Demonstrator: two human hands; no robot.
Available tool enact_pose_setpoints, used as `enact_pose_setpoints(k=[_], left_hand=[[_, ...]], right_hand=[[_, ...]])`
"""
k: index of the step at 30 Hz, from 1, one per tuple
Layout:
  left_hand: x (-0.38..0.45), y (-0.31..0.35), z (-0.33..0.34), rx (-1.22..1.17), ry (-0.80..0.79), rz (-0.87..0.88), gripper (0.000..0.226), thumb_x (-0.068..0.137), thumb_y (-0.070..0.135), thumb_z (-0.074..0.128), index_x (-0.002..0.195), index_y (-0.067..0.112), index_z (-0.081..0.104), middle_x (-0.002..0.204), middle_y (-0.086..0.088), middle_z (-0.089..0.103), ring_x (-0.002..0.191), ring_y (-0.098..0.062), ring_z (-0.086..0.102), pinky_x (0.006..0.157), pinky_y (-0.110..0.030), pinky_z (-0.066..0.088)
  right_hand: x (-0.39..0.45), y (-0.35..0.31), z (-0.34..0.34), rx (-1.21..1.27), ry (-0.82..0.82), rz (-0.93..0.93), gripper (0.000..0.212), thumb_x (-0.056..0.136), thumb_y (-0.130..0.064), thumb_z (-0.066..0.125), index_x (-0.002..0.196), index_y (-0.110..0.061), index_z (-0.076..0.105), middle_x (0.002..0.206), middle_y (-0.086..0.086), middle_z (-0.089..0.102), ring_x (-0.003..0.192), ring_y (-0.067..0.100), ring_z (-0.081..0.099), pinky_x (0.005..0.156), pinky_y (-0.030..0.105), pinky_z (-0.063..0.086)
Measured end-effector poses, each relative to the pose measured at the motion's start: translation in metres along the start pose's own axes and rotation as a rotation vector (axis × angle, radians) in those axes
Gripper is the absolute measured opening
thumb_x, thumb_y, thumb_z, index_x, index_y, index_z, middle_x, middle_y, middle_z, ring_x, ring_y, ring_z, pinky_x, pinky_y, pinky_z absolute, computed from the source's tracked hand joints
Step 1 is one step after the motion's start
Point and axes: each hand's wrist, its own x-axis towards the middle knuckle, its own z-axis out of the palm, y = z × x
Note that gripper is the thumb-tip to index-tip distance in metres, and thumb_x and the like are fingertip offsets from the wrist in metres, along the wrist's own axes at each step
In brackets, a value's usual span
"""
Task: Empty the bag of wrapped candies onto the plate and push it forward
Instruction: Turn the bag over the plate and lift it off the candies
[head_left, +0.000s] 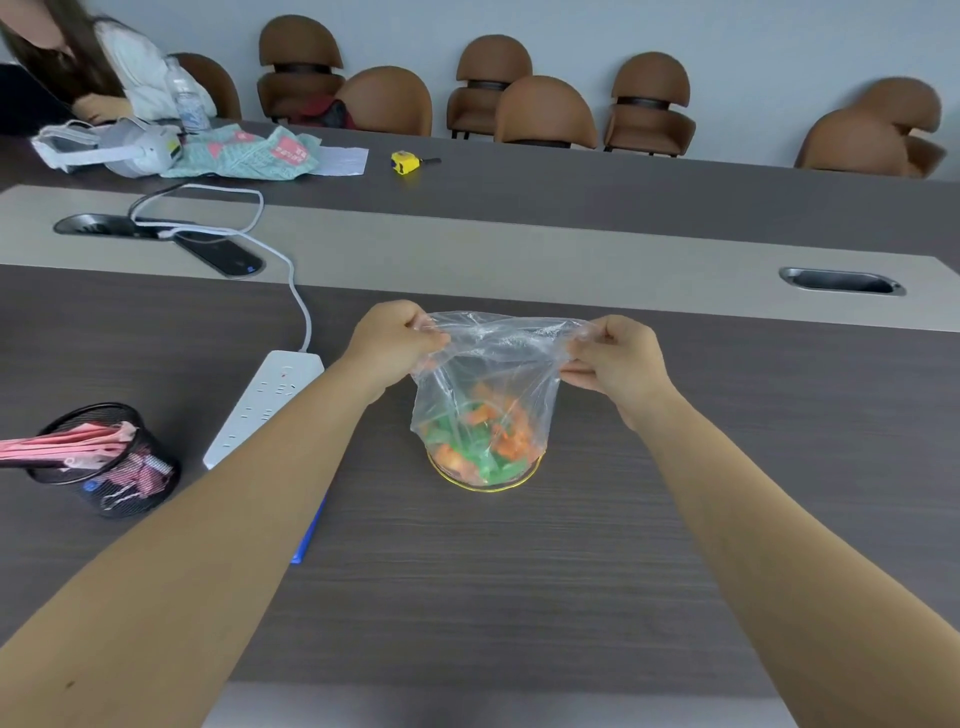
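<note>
The left hand (397, 335) is closed tight on the left edge of the bag (488, 384). The right hand (613, 358) is closed tight on the right edge. The two hands pull the top of the bag wide between them.

The bag is clear plastic. It stands up straight. Orange and green candies (480, 441) sit in a heap at the bottom of it. The bottom of the bag rests on the plate (488, 487). Only the plate's yellow rim peeks out under the bag.

The plate sits on a dark table (519, 571), in front of the person. To the left lies a white power strip (262, 405) with its cord going away. Near it stands a black mesh cup (111, 460) with pink things in it. A blue thing shows just under the left arm, but I cannot tell what it is. Far back, brown chairs (545, 111) stand by the wall.
</note>
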Motion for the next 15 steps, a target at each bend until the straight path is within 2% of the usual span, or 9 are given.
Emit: enact_pose_setpoints(k=[2,4,7,10,12,15], left_hand=[[0.003,0.002,0.000,0.001,0.034,0.039,0.033,0.080,0.006,0.059,0.059,0.013,0.035,0.067,0.004,0.044,0.063,-0.012,0.045,0.050,-0.014,0.043],[0.005,0.005,0.001,0.039,0.054,0.079,0.020,0.080,0.009,0.060,0.068,0.011,0.044,0.068,0.001,0.045,0.070,-0.017,0.043,0.058,-0.024,0.036],[0.006,0.009,0.002,0.047,0.068,0.105,0.016,0.080,0.011,0.060,0.074,0.008,0.045,0.066,0.002,0.042,0.063,-0.012,0.038,0.056,-0.023,0.028],[0.003,0.013,0.002,0.006,0.073,0.123,0.019,0.080,0.011,0.060,0.070,0.009,0.044,0.063,0.003,0.039,0.060,-0.012,0.035,0.055,-0.023,0.027],[0.000,0.016,0.001,-0.019,0.062,0.145,0.020,0.080,0.011,0.061,0.068,0.009,0.044,0.066,-0.004,0.038,0.065,-0.016,0.035,0.055,-0.024,0.026],[-0.005,0.021,0.000,-0.067,0.036,0.180,0.010,0.079,0.012,0.062,0.079,0.007,0.052,0.081,-0.011,0.044,0.077,-0.018,0.040,0.062,-0.026,0.031]], right_hand=[[0.001,-0.003,-0.001,0.006,0.033,-0.042,0.024,0.084,0.002,0.050,0.066,-0.013,0.048,0.095,0.018,0.053,0.073,0.023,0.060,0.072,0.027,0.056],[0.002,-0.005,-0.001,0.013,0.065,-0.073,0.024,0.084,0.003,0.051,0.067,-0.014,0.048,0.096,0.017,0.052,0.076,0.022,0.060,0.070,0.023,0.056],[0.003,-0.008,-0.002,0.024,0.086,-0.104,0.025,0.083,0.003,0.052,0.067,-0.016,0.049,0.088,0.013,0.055,0.088,0.022,0.058,0.072,0.021,0.057],[0.002,-0.011,-0.005,0.018,0.091,-0.140,0.025,0.083,0.003,0.052,0.066,-0.015,0.050,0.074,0.003,0.053,0.087,0.022,0.057,0.081,0.028,0.055],[-0.002,-0.013,-0.009,0.027,0.076,-0.172,0.023,0.083,0.002,0.052,0.067,-0.015,0.051,0.073,0.003,0.054,0.080,0.020,0.058,0.076,0.023,0.057],[-0.010,-0.019,-0.018,0.052,0.064,-0.230,0.024,0.084,0.001,0.051,0.068,-0.016,0.050,0.071,0.002,0.054,0.067,0.013,0.057,0.062,0.016,0.056]])
